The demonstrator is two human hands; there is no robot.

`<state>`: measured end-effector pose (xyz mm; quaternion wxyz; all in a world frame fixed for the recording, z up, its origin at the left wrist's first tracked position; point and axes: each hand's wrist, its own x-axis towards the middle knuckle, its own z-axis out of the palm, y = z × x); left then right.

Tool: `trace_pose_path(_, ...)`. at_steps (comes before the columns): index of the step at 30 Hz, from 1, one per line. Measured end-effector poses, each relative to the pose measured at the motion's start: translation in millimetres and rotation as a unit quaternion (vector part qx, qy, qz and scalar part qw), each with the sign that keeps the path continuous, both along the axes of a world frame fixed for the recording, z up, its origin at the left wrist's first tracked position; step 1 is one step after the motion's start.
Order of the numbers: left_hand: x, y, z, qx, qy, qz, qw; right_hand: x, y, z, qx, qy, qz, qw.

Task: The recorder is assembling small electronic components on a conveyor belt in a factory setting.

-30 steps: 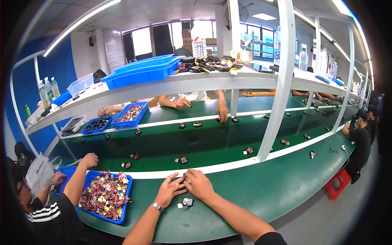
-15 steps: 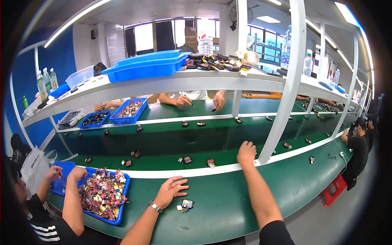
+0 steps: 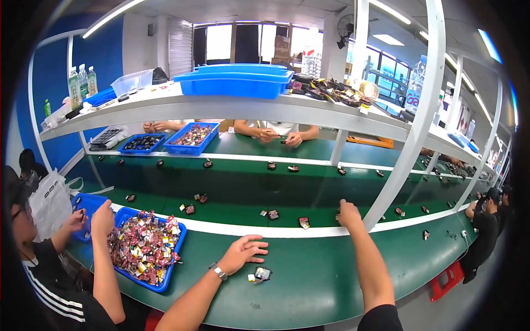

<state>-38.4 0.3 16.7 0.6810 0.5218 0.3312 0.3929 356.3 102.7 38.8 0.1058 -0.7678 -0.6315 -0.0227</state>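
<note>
My left hand (image 3: 243, 252) lies flat on the green workbench (image 3: 309, 287), fingers spread and holding nothing; a watch is on its wrist. Just right of the wrist sits a small dark part (image 3: 261, 273) with a pale scrap beside it. My right arm stretches forward, and my right hand (image 3: 348, 212) rests knuckles-up on the dark green conveyor belt (image 3: 237, 190), past the white edge strip. Its fingertips are hidden, so any part under them cannot be seen. Another small part (image 3: 303, 222) lies on the belt to the left of that hand.
A person at my left reaches over a blue tray (image 3: 165, 278) heaped with colourful small parts. Several small parts ride the belt. A slanted white post (image 3: 406, 143) rises just right of my right hand. Other workers' hands work across the belt; a red stool (image 3: 448, 278) stands at right.
My right hand left the part by my left hand and reached out onto the belt, then shifted a little right. The parts on the belt drifted right. My left hand stayed put.
</note>
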Motion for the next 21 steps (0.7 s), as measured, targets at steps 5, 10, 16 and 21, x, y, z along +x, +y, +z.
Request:
trace_pose_path(5, 0.9, 4.7, -7.1, 0.005, 0.008, 0.003, 1.000, -73.2, -56.8, 4.1, 0.062, 0.215, 0.269, 0.937)
trace_pose_path(10, 9.3, 6.2, -10.5, -0.004, -0.012, -0.013, 1.000, -154.6, -120.1, 30.7, 0.048, 0.298, 0.369, 0.879)
trace_pose_path(16, -8.2, 8.5, -18.0, -0.013, 0.015, -0.049, 0.999, -191.9, -134.6, 5.6, 0.096, 0.231, 0.468, 0.848)
trace_pose_path(21, -8.1, 10.0, -21.8, -0.035, -0.020, -0.047, 0.998, -188.4, -136.1, 4.6, 0.106, 0.259, 0.449, 0.849)
